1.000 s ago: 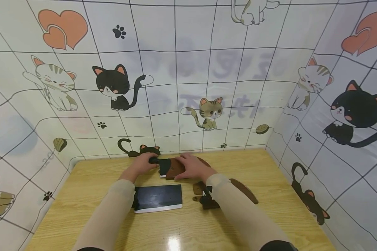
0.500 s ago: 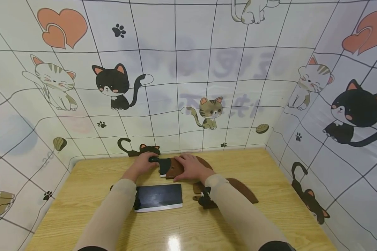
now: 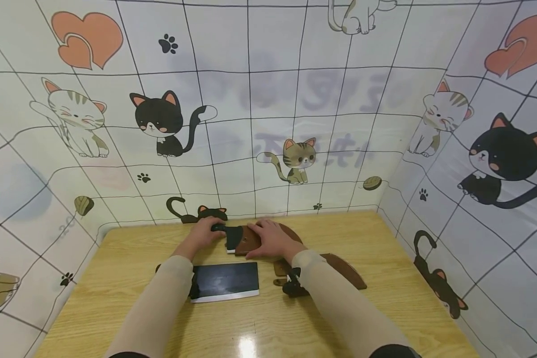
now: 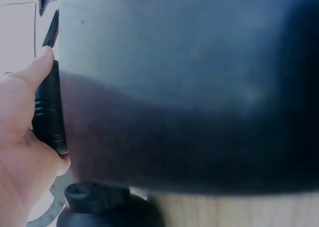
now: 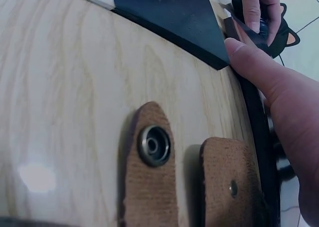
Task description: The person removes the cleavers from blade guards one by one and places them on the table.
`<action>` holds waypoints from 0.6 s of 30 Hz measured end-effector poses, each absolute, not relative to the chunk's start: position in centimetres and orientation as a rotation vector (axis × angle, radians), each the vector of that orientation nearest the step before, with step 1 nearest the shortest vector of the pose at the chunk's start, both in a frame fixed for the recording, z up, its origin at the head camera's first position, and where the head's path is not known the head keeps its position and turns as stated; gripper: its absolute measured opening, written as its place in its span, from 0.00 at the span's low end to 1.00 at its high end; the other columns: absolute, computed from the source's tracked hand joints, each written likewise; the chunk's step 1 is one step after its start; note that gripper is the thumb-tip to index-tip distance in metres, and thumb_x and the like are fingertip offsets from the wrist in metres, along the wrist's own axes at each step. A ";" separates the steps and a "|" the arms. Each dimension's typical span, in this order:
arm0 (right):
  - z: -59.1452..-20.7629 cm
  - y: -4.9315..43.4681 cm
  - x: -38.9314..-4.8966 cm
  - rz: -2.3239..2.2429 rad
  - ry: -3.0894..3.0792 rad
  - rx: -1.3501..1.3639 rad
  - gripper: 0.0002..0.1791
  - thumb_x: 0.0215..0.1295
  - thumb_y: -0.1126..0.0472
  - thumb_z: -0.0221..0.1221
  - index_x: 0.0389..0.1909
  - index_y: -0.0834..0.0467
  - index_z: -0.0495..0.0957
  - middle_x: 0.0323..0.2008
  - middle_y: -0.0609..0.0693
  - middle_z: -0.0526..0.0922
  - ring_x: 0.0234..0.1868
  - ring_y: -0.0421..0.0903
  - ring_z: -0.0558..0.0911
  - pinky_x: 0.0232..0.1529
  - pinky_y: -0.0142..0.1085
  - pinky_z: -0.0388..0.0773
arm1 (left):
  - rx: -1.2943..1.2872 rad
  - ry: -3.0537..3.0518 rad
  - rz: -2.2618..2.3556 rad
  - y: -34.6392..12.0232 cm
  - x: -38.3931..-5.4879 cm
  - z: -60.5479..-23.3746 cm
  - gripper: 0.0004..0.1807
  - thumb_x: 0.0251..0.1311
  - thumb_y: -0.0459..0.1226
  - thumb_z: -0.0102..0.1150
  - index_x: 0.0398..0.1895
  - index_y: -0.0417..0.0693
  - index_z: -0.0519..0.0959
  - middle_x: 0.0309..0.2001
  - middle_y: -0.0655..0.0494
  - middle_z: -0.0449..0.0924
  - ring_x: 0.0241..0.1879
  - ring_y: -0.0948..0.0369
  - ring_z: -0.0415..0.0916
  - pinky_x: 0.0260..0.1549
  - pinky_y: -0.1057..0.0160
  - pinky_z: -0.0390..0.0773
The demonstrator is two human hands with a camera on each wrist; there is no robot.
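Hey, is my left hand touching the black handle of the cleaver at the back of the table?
Touching. The left wrist view shows it: the left hand grips the black handle, its thumb lying over one end.

Left arm (image 3: 161,288) and right arm (image 3: 340,283), both in beige sleeves (image 3: 145,318), reach forward and slant inward from lower edge of head view. Hands lie near each other, but apart. Left hand (image 3: 204,231) grips with fingers curled; left thumb (image 4: 37,70) stretches upward and to right in left wrist view. Right hand (image 3: 273,238) also holds, its back turned upward, fingers directed forward and to left, right thumb (image 5: 249,62) spread from them. Left wrist (image 3: 185,248) is bare above cuff.
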State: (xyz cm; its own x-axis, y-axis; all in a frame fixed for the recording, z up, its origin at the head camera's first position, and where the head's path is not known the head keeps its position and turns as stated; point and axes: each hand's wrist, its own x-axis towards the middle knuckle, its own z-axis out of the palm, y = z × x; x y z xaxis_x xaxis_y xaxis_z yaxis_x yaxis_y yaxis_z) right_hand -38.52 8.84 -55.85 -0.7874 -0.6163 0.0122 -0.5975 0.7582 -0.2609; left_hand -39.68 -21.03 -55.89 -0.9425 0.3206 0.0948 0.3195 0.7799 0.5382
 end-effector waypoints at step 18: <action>-53.7 9.5 -37.6 -0.306 2.974 -1.048 0.67 0.54 0.17 0.71 0.89 0.46 0.60 0.80 0.53 0.68 0.81 0.56 0.65 0.82 0.56 0.59 | 0.644 2.980 1.051 -20.9 -38.6 -54.5 0.22 0.75 0.39 0.71 0.67 0.41 0.85 0.66 0.39 0.82 0.70 0.36 0.74 0.69 0.33 0.72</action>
State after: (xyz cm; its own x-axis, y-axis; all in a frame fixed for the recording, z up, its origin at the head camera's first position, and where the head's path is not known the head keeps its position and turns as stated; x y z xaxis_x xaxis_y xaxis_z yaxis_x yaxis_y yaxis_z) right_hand -37.56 9.54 -53.74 -0.7810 -0.6182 0.0889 -0.6233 0.7627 -0.1723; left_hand -38.57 -20.88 -54.48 -0.9169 0.3411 0.2072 0.3956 0.7083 0.5847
